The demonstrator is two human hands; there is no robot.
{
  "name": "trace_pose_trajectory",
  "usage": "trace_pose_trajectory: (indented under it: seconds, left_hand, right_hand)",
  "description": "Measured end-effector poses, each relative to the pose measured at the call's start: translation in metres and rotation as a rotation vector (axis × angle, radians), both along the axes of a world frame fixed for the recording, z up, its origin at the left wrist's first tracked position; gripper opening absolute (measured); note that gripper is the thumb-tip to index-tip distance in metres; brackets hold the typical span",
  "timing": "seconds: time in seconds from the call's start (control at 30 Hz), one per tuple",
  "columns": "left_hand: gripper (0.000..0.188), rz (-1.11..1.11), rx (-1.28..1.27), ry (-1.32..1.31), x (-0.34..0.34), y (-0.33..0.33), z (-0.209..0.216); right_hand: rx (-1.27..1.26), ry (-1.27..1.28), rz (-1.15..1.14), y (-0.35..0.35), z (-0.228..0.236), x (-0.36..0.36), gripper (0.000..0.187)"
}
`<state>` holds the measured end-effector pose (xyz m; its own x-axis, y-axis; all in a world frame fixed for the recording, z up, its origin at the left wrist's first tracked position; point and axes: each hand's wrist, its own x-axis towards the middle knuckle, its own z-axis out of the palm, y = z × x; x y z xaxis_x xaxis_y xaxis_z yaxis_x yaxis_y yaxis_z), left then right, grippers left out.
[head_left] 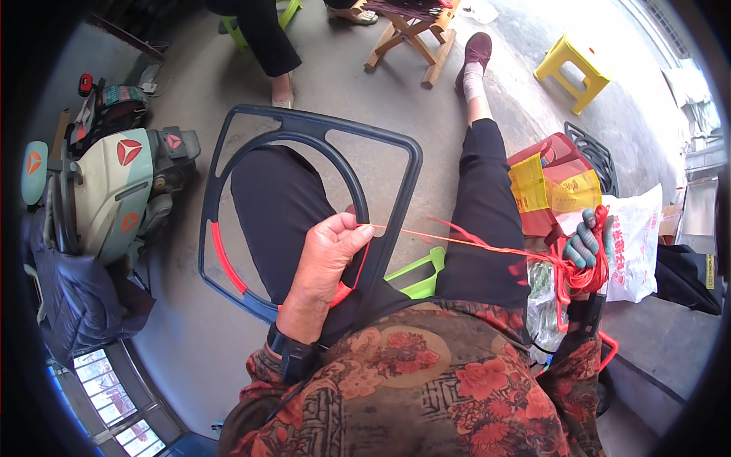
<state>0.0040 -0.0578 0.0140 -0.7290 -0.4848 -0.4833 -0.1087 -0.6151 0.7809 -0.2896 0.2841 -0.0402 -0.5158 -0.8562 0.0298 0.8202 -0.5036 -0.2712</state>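
A dark plastic frame (417,164) with a round inner ring leans across my left thigh. Part of its ring is wrapped in red cord (226,259). My left hand (327,255), bare, pinches the red strand (472,241) between thumb and fingers at the ring's right side. From there the strand runs taut to my right hand (582,242), which wears a grey glove. Its fingers are closed around a tangled red cord bundle (567,278), with several loops hanging below. A few loose ends stick out along the strand.
A green stool (417,274) shows between my legs. To the right lie a red and yellow bag (552,179), a white plastic bag (636,236) and more dark frames (590,156). A yellow stool (575,72) stands far right, a scooter (114,198) left. Another person's leg (266,38) is ahead.
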Motion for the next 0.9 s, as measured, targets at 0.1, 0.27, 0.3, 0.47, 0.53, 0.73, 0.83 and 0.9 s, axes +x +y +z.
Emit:
trace_pose_trajectory:
  seconds: [0.1, 0.27, 0.3, 0.47, 0.53, 0.73, 0.83, 0.9]
  left_hand:
    - [0.010, -0.005, 0.019, 0.025, 0.000, 0.001, -0.001]
    - [0.007, -0.023, 0.054, 0.092, 0.005, 0.000, -0.003]
    - [0.007, -0.032, 0.032, 0.076, 0.006, 0.000, -0.004]
    - [0.011, -0.097, 0.008, 0.003, 0.002, 0.002, -0.005]
    - [0.013, -0.185, -0.001, -0.017, 0.000, 0.003, -0.001]
    - [0.020, -0.340, 0.145, -0.060, -0.014, 0.018, 0.010]
    - [0.024, -0.121, 0.014, 0.220, -0.017, 0.028, 0.008]
    - [0.026, -0.183, 0.063, 0.176, -0.018, 0.027, 0.005]
  right_hand:
    - [0.378, 0.163, -0.005, 0.003, -0.003, 0.008, 0.043]
    - [0.703, 0.121, -0.197, -0.045, -0.003, 0.005, 0.038]
    - [0.727, 0.165, -0.254, -0.059, -0.002, 0.006, 0.040]
    - [1.095, 1.491, -0.402, -0.146, 0.020, 0.047, 0.028]
    - [1.042, 1.090, -0.278, -0.195, 0.023, 0.074, 0.028]
    - [0.567, 0.235, 0.209, -0.267, 0.018, 0.118, 0.026]
    - [0.425, -0.112, 0.501, -0.260, 0.023, 0.117, 0.036]
    - [0.060, -0.341, 0.714, -0.255, 0.030, 0.113, 0.048]
